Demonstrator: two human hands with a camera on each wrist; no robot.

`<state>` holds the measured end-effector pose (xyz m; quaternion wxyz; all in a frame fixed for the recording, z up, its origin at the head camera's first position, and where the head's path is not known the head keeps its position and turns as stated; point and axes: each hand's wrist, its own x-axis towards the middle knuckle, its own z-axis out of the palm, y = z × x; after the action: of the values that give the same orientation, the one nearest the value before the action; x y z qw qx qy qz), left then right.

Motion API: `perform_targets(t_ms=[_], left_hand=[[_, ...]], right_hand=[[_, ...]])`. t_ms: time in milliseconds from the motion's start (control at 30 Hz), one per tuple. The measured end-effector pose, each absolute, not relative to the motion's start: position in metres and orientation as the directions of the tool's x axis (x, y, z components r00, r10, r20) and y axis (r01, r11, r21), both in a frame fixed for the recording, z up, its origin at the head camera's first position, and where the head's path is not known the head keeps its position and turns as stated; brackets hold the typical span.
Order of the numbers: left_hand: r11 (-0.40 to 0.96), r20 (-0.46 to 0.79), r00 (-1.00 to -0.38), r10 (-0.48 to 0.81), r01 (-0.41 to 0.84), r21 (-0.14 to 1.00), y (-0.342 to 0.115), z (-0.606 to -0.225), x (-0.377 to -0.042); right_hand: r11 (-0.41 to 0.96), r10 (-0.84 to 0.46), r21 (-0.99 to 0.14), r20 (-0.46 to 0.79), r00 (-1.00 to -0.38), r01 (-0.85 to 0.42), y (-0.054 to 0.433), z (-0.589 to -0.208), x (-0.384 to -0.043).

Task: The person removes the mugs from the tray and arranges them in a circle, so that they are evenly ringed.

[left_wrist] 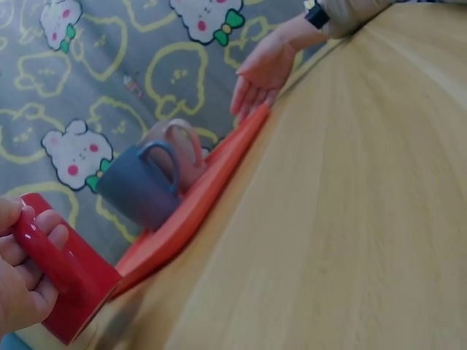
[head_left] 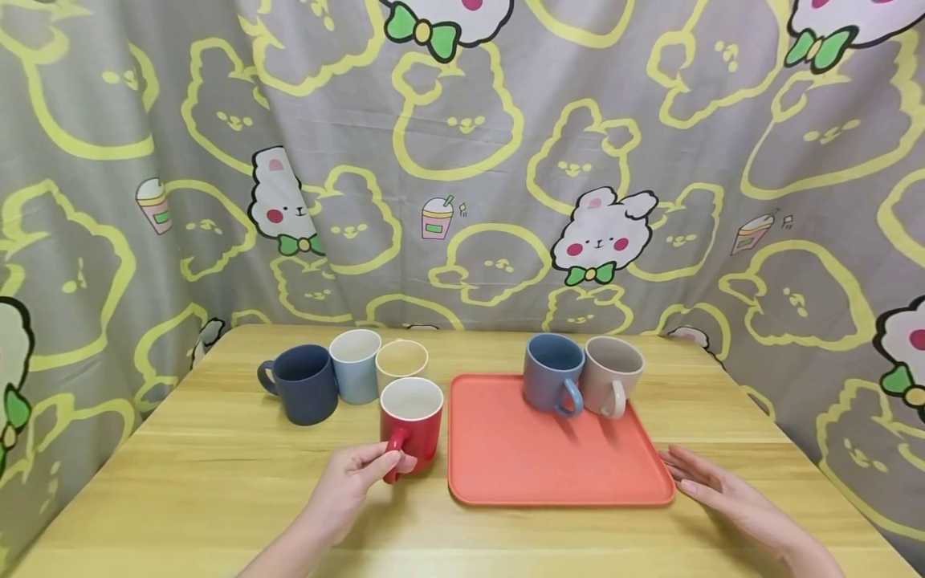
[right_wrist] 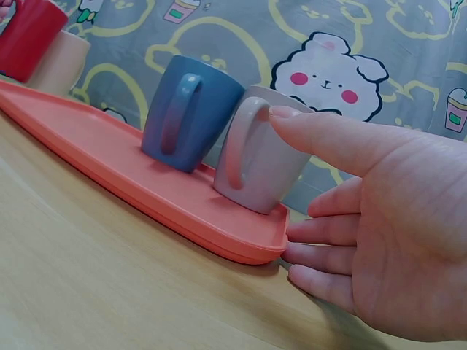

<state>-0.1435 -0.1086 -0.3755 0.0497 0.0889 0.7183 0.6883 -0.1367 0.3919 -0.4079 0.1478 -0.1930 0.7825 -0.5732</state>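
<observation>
Red mug: I have it just left of the tray, roughly upright and in front of the cream mug, the fingers of the left hand pinching its handle. Across from it I hold the right hand beside the tray's right edge — fingers straight, thumb apart. Toward the tray's back, the blue mug and grey mug sit side by side. On the counter, left of the cream mug, I see the light-blue mug, then the navy mug — a printed curtain behind.
</observation>
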Motion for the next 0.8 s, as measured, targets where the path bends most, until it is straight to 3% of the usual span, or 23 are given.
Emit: perform_targets(t_ms=[333,800], left_hand=[[0.043,0.037,-0.974,0.224,0.048,0.998,-0.122,-0.389,-0.142],[0.124,-0.014,-0.99,0.144,0.004,0.992,-0.124,-0.389,-0.149]], right_hand=[[0.264,-0.48,-0.957,-0.022,-0.877,-0.121,0.392,-0.408,-0.137],[0.248,-0.484,-0.961,-0.01,-0.875,-0.127,0.392,-0.407,-0.138]])
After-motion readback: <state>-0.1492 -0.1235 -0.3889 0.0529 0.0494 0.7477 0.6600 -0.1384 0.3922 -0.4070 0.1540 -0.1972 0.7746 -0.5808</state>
